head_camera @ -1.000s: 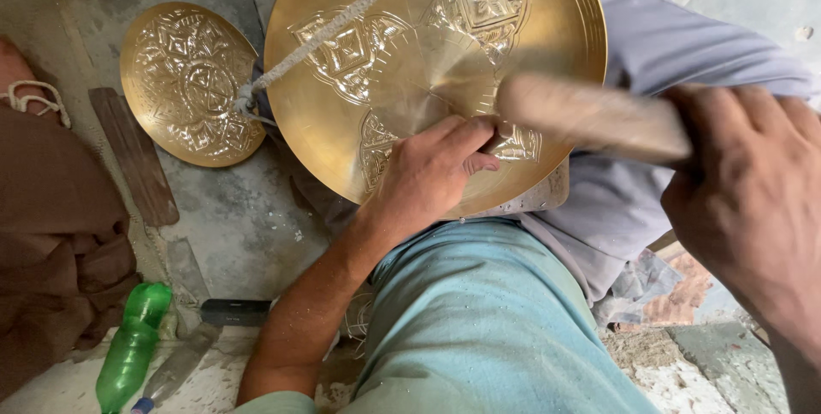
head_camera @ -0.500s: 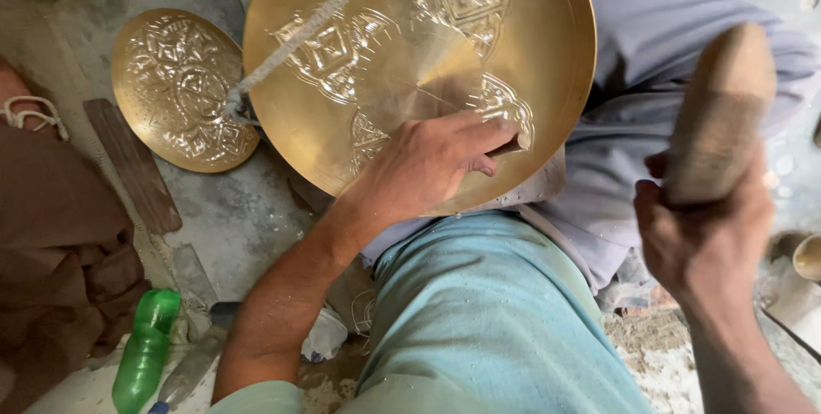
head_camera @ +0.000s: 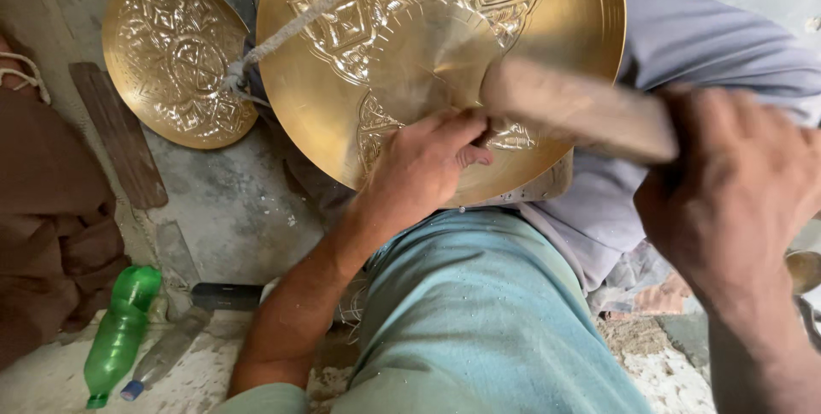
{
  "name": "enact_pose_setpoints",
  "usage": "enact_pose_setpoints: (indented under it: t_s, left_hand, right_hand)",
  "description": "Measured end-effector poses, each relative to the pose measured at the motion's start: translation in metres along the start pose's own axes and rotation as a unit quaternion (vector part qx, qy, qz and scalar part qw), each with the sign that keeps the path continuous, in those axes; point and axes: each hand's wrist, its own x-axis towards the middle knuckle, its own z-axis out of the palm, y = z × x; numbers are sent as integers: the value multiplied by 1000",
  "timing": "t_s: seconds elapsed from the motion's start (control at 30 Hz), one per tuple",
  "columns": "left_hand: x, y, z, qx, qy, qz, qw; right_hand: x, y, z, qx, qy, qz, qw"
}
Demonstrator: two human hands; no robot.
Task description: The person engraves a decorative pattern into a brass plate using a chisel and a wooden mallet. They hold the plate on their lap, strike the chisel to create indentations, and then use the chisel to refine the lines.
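Since half a second back, the wooden mallet (head_camera: 581,110) is swung down from upright to nearly flat, its head right at the fingertips of the left hand (head_camera: 423,166). Right hand (head_camera: 735,200) is wrapped tight round the handle. Left hand is curled, pinching what looks like a small punch against the big brass plate (head_camera: 436,63) resting on the lap; the tool itself is mostly hidden.

Risk as I see it: mallet lands off-centre and catches the fingers, or the punch skids and scars the engraving. A finished plate (head_camera: 175,59) lies on the floor beside.
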Motion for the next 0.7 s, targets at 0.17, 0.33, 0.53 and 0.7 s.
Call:
enact_pose_setpoints:
  t_s: [0.17, 0.33, 0.53, 0.7]
  left_hand:
    - [-8, -3, 6, 5, 88, -12, 996]
    - [-9, -3, 5, -1, 74, -27, 997]
    - [-2, -4, -2, 51, 10, 4, 999]
    - [10, -6, -7, 54, -42, 44, 997]
  right_hand:
    - [24, -2, -25, 100, -38, -10, 994]
    - [23, -1, -19, 182, -64, 95, 977]
    - [12, 11, -4, 300, -67, 101, 946]
    - [-1, 8, 0, 9, -108, 17, 994]
